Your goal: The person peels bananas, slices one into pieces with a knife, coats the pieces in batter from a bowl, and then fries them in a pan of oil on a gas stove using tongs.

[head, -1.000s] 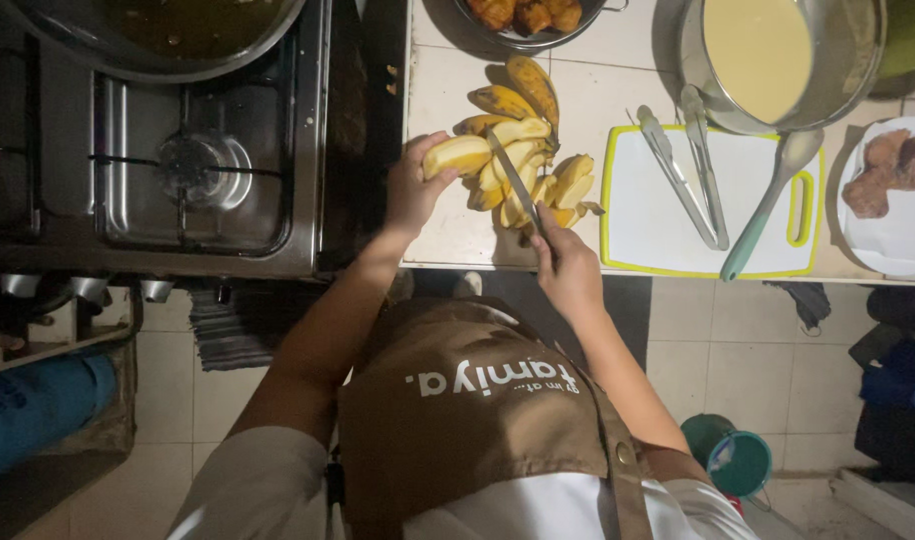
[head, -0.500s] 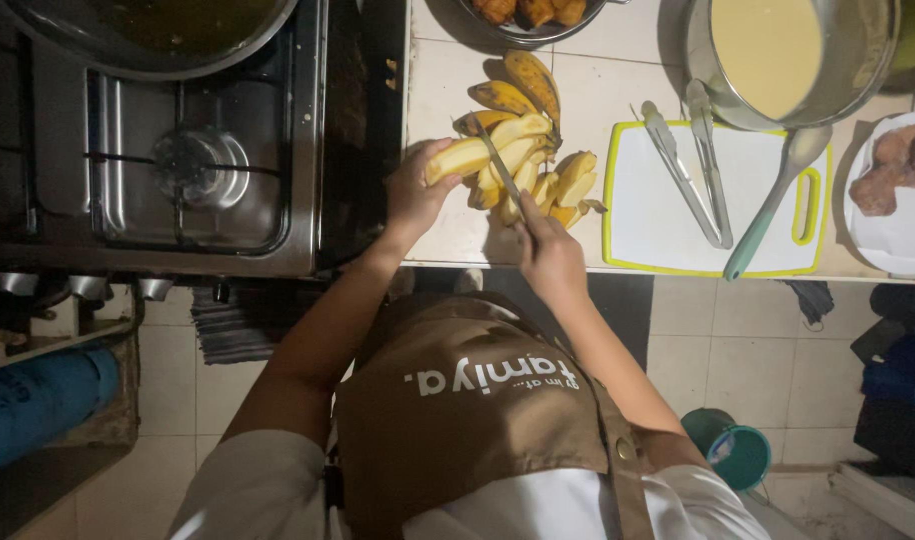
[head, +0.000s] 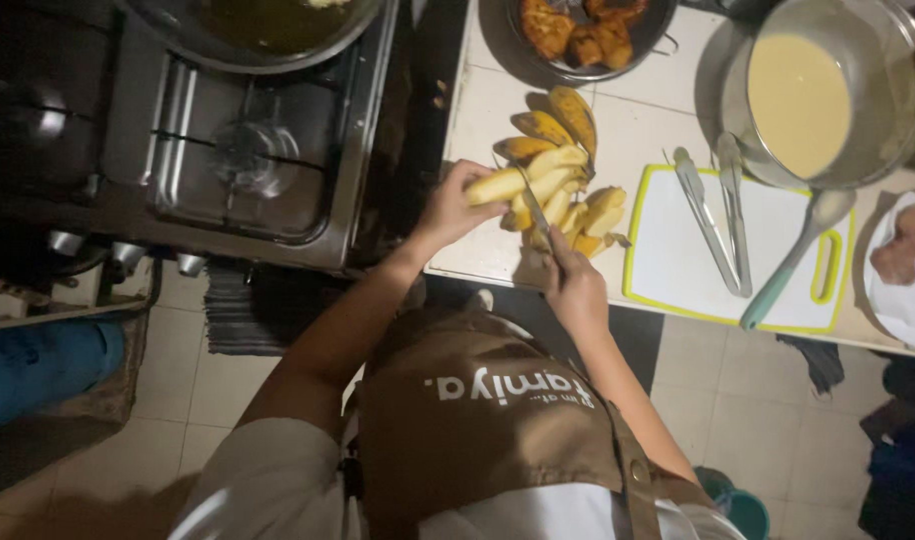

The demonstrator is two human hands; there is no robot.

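Counter: left hand [head: 448,212] steadies banana [head: 498,186].

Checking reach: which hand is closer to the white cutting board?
Right. The right hand, holding a knife, sits just off the cutting board's near-left corner; the left hand grips a banana farther left.

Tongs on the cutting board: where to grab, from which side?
Grip the tongs around both arms at mid-length, coming from above. They lie flat on the white cutting board, arms nearly side by side, so one grip spans both. The ladle lies to their right and the bowl sits near their far ends, so the left side has more room.
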